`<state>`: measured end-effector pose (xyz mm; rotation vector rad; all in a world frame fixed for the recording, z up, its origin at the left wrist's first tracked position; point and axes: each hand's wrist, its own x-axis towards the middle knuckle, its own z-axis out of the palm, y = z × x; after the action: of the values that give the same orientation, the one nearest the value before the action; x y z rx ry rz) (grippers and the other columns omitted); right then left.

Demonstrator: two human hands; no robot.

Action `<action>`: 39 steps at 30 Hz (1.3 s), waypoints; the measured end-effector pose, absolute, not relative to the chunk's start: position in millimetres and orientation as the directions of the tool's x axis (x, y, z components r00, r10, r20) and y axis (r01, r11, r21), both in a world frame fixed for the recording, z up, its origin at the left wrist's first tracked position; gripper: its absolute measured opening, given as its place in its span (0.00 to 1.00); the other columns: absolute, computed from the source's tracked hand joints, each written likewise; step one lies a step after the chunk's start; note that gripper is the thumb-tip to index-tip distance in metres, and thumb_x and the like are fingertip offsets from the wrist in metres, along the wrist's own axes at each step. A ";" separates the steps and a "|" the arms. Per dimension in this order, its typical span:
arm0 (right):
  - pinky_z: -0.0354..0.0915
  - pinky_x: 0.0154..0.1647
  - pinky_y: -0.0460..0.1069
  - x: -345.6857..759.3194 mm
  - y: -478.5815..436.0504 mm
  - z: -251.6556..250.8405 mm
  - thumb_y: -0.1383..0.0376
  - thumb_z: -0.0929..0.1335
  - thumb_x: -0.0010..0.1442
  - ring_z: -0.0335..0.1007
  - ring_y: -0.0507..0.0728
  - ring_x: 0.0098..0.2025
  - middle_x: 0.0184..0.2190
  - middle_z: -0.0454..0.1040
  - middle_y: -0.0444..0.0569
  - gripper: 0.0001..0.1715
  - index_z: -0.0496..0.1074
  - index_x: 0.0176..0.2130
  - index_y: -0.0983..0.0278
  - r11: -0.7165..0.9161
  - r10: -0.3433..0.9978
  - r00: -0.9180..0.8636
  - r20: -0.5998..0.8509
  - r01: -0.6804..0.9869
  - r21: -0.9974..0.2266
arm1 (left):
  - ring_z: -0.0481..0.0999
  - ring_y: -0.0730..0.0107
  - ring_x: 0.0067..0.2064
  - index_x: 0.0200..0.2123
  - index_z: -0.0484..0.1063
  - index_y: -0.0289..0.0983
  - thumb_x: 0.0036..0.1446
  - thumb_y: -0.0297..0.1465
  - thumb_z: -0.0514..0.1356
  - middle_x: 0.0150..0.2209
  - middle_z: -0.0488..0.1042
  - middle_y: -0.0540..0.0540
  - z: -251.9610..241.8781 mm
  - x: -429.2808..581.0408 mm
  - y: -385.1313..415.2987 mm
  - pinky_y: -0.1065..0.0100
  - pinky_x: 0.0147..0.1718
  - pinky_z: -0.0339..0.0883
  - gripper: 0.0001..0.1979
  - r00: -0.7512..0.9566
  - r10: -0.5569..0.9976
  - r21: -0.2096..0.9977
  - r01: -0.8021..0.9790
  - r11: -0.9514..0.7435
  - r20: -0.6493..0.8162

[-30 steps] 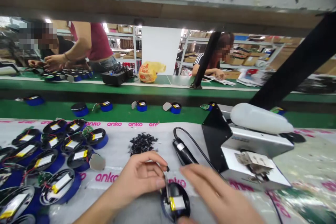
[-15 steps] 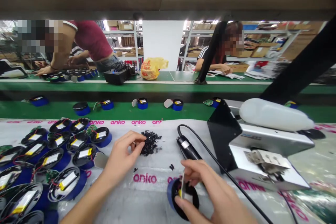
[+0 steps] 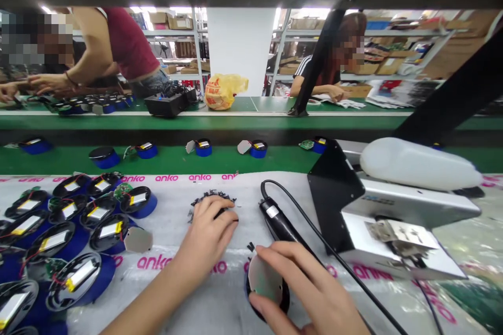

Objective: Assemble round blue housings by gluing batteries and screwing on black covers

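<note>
My left hand (image 3: 207, 233) rests on the pile of small black parts (image 3: 208, 199) on the white plastic sheet, its fingertips curled down into the pile. My right hand (image 3: 304, 285) grips a round blue and black unit (image 3: 267, 285) near the front edge, with a grey disc lying over its top. A black corded hand tool (image 3: 277, 222) lies just behind that unit.
Many open blue round units with batteries (image 3: 74, 220) crowd the left side. A metal machine (image 3: 389, 220) with a white bottle (image 3: 416, 165) on it stands at the right. More blue units ride the green belt (image 3: 176, 159). Other people work across the far bench.
My left hand left the unit and went back to the pile of black parts, now pressing into it. My right hand took the unit, and the grey disc now lies over it.
</note>
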<state>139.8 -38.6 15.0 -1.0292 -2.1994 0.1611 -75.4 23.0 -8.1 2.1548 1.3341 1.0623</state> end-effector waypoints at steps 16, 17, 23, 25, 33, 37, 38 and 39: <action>0.73 0.45 0.42 139.7 -39.7 7.1 0.68 0.70 0.64 0.75 0.53 0.45 0.48 0.68 0.54 0.23 0.67 0.58 0.63 0.650 0.746 -0.390 0.539 0.604 -0.462 | 0.78 0.73 0.34 0.37 0.85 0.40 0.59 0.31 0.68 0.34 0.75 0.48 -0.3 -85.1 6.4 0.73 0.35 0.72 0.04 0.417 0.908 0.954 -0.252 0.164 -0.046; 0.73 0.45 0.42 139.4 -39.4 6.9 0.67 0.70 0.64 0.75 0.53 0.45 0.48 0.68 0.54 0.23 0.67 0.58 0.63 0.651 0.744 -0.391 0.541 0.607 -0.456 | 0.78 0.72 0.34 0.37 0.85 0.40 0.60 0.31 0.68 0.34 0.74 0.49 0.0 -86.9 7.8 0.72 0.36 0.72 0.04 0.411 0.911 0.957 -0.251 0.148 -0.033; 0.74 0.43 0.43 134.1 -38.2 1.7 0.70 0.70 0.62 0.74 0.53 0.43 0.46 0.68 0.54 0.26 0.65 0.59 0.65 0.699 0.707 -0.454 0.542 0.565 -0.439 | 0.79 0.74 0.36 0.35 0.84 0.39 0.59 0.31 0.68 0.40 0.76 0.48 1.7 -90.2 7.1 0.72 0.40 0.72 0.03 0.504 0.859 0.931 -0.263 0.252 -0.090; 0.74 0.41 0.43 132.7 -38.7 0.5 0.71 0.70 0.62 0.74 0.53 0.42 0.46 0.68 0.54 0.27 0.65 0.60 0.65 0.703 0.702 -0.448 0.554 0.561 -0.437 | 0.80 0.74 0.36 0.35 0.84 0.38 0.58 0.30 0.69 0.38 0.79 0.48 1.4 -88.4 5.2 0.74 0.38 0.72 0.03 0.516 0.845 0.917 -0.255 0.308 -0.140; 0.75 0.43 0.44 133.8 -39.3 8.0 0.69 0.72 0.62 0.75 0.55 0.44 0.46 0.74 0.52 0.19 0.70 0.52 0.62 0.696 0.717 -0.458 0.525 0.524 -0.492 | 0.80 0.77 0.29 0.30 0.81 0.36 0.50 0.28 0.75 0.32 0.84 0.48 -2.7 -85.6 6.6 0.79 0.30 0.71 0.06 0.488 0.847 0.851 -0.333 0.405 -0.211; 0.75 0.44 0.44 134.7 -42.0 10.1 0.68 0.72 0.61 0.76 0.55 0.44 0.46 0.74 0.52 0.20 0.70 0.52 0.63 0.700 0.713 -0.457 0.532 0.514 -0.496 | 0.80 0.76 0.30 0.30 0.82 0.37 0.50 0.29 0.74 0.29 0.84 0.49 -1.9 -87.8 6.7 0.78 0.32 0.71 0.05 0.479 0.847 0.884 -0.261 0.388 -0.231; 0.75 0.44 0.44 135.0 -42.4 10.3 0.68 0.72 0.61 0.76 0.55 0.44 0.46 0.74 0.52 0.20 0.70 0.52 0.63 0.696 0.717 -0.449 0.534 0.514 -0.501 | 0.80 0.75 0.30 0.30 0.83 0.37 0.50 0.29 0.74 0.28 0.83 0.49 -1.5 -88.6 6.6 0.77 0.32 0.72 0.04 0.478 0.847 0.894 -0.238 0.379 -0.231; 0.75 0.45 0.44 135.3 -42.6 10.3 0.68 0.72 0.62 0.77 0.55 0.44 0.47 0.74 0.52 0.19 0.70 0.52 0.63 0.690 0.721 -0.437 0.538 0.520 -0.502 | 0.80 0.75 0.30 0.30 0.83 0.37 0.51 0.29 0.74 0.28 0.83 0.49 -1.1 -89.5 6.5 0.76 0.32 0.72 0.04 0.481 0.847 0.902 -0.222 0.369 -0.228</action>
<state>135.3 -42.6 10.3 -0.9466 -2.1388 0.3372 -89.5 6.5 -1.1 0.9456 0.7921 0.7865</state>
